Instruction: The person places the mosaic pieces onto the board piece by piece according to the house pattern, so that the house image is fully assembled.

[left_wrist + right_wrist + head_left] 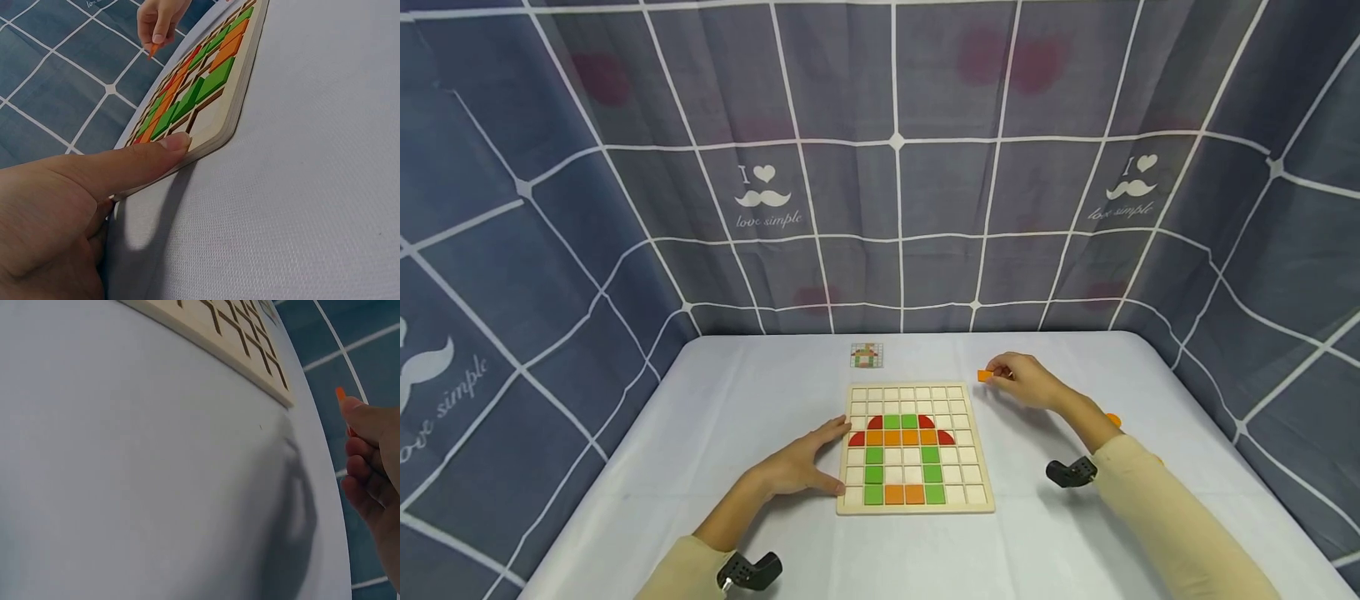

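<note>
My left hand (pixel 797 463) lies at the left edge of a wooden grid board (pixel 917 510), fingers extended, its thumb on the near left part of the rim. Green, orange and red tiles fill some cells in a mushroom-like shape; among them is a green tile (pixel 215 81) in the left wrist view. Beyond the board's far right corner, my right hand (pixel 1026 381) pinches a small orange tile (pixel 984 376) between thumb and finger, above the table. The same orange tile (pixel 340 394) pokes out past the thumb in the right wrist view.
A small pattern card (pixel 867 356) lies behind the board on the white-covered table (pixel 760 375). An orange piece (pixel 1113 419) shows beside the right forearm, partly hidden by it. A dark grid-patterned curtain (pixel 850 192) encloses the back and sides.
</note>
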The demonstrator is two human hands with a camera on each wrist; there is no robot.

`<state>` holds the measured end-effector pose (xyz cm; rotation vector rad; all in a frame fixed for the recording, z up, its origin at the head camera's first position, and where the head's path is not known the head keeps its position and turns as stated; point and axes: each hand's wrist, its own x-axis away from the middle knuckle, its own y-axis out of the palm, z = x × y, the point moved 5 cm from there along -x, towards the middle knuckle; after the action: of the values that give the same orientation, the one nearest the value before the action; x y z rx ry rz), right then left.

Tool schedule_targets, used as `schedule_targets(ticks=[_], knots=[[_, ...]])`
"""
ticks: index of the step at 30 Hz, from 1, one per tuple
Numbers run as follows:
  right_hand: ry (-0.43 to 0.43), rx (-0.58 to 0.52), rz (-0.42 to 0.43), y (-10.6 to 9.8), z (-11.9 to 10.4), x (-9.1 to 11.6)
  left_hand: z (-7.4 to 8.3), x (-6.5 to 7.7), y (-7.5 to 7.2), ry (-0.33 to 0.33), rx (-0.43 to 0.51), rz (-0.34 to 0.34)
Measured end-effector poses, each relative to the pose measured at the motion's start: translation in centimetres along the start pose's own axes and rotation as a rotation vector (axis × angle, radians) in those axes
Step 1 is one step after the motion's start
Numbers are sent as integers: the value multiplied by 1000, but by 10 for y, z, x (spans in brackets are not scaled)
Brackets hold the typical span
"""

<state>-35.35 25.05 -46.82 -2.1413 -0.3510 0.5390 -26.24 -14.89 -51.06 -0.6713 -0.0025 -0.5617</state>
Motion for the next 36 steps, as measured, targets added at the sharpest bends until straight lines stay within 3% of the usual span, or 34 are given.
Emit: schedule_targets(ticks=[22,36], knots=[[-76,-85,-147,75,-64,-23,2,1,0,0,20,0],[-131,-56,-156,95,-87,-37,0,0,1,6,28,-3]])
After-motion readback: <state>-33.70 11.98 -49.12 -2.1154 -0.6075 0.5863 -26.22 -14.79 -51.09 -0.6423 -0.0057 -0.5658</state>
